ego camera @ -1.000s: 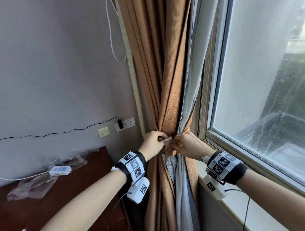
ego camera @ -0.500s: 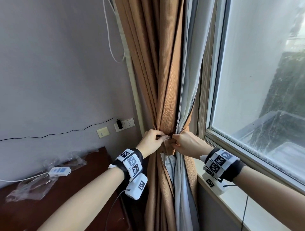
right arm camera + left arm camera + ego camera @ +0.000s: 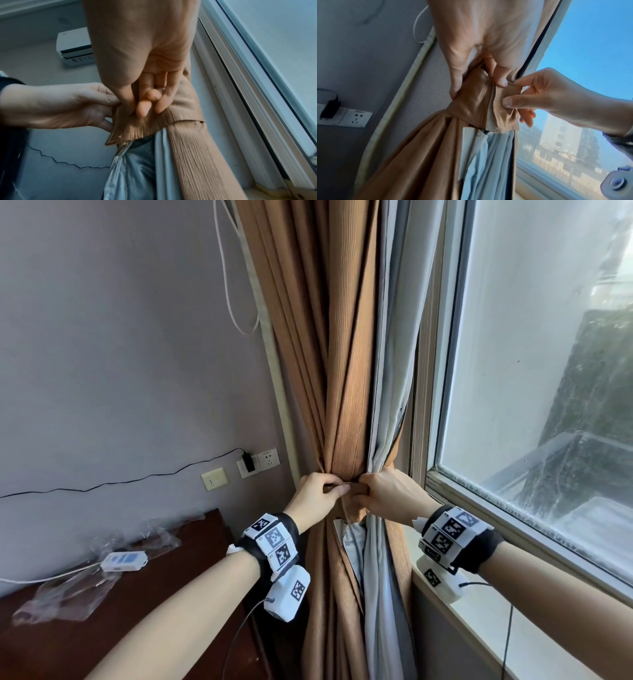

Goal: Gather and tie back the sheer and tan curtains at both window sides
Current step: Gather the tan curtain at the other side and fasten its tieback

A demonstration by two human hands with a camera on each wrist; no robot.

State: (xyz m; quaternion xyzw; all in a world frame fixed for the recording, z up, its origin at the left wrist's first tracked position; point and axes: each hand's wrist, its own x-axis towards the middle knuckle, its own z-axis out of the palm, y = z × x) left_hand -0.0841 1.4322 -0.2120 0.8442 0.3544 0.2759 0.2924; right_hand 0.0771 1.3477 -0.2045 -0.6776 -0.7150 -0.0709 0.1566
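Note:
A tan curtain [image 3: 346,371] and a pale sheer curtain [image 3: 390,405] hang bunched together beside the window. A tan tieback band [image 3: 476,102] wraps the bundle at waist height. My left hand [image 3: 334,491] pinches the band's left end between thumb and fingers [image 3: 500,81]. My right hand [image 3: 359,494] pinches the other end from the window side, thumb [image 3: 510,101] on top. The two ends meet between my hands. In the right wrist view my right fingers [image 3: 144,108] curl over the ribbed band [image 3: 180,108]. Below it the sheer fabric [image 3: 137,162] spills out.
The window pane [image 3: 548,371] and its white sill [image 3: 479,628] lie to the right. At the left, a dark wooden table [image 3: 154,621] carries a white box [image 3: 123,561] and crumpled plastic. A wall socket with a plugged charger [image 3: 260,462] and a hanging white cord [image 3: 233,285] sit beside the curtain.
Both hands stay at the same height on the bundle. Their fingers have shifted along the band, and its two ends now sit closer together.

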